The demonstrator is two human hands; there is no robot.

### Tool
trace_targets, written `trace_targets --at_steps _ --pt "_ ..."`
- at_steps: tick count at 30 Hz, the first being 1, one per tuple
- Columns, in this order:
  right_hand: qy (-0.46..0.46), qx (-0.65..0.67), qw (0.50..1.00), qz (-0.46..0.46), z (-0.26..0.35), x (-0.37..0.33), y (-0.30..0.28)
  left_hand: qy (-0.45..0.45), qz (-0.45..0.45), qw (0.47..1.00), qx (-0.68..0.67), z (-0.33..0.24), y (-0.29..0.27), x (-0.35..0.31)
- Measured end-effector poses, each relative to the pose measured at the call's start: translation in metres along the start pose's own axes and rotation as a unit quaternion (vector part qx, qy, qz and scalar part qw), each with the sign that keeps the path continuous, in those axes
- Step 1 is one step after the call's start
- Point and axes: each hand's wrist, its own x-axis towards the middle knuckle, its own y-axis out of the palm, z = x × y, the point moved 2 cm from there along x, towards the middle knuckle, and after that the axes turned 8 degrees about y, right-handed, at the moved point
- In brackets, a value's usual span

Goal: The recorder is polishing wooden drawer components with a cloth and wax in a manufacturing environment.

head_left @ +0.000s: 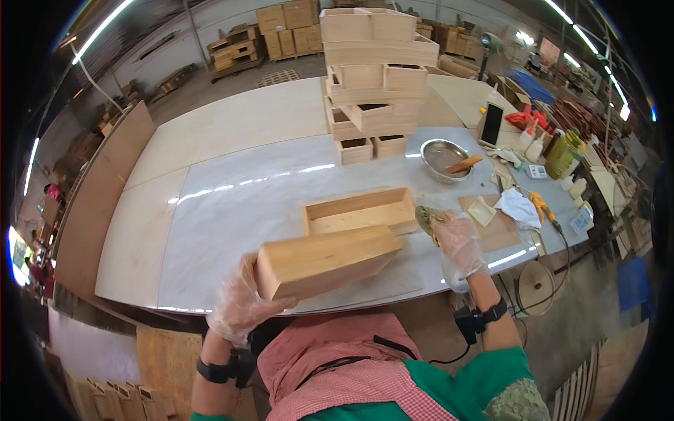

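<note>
Near the table's front edge, a wooden box (326, 263) is tilted up with a smooth broad face upward. My left hand (242, 298), in a clear plastic glove, grips its left end, thumb along the near side. Just right of the box, my gloved right hand (460, 242) is closed on a wadded greenish cloth (427, 219), held apart from the wood. Behind the held box lies an open wooden tray (359, 200), hollow side up. A metal bowl (444, 160) with a brown wooden-handled brush (463, 164) resting in it stands beyond my right hand.
Wooden boxes (375, 52) rise in a tall stack at the table's back. To the right are a small pale dish (481, 210), a white cloth (518, 208), an orange-handled corded tool (542, 208), a phone (492, 123) and several bottles (562, 156). A wooden board (105, 203) borders the table's left side.
</note>
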Motion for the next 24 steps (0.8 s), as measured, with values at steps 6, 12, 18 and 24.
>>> trace_targets --at_steps 6,12,18,24 --pt "0.028 0.341 0.939 0.049 0.133 -0.017 -0.017 0.157 0.019 0.975 0.158 -0.083 0.002 0.042" --pt "-0.204 0.035 0.976 -0.063 0.103 0.024 0.013 0.155 -0.043 0.979 -0.123 -0.036 0.058 0.06" --pt "-0.295 -0.005 0.951 0.093 0.183 0.006 0.001 0.136 -0.023 0.983 -0.124 -0.011 0.057 0.051" --pt "-0.232 0.355 0.881 0.21 0.128 0.039 0.031 0.135 -0.069 0.972 -0.178 -0.007 0.056 0.045"
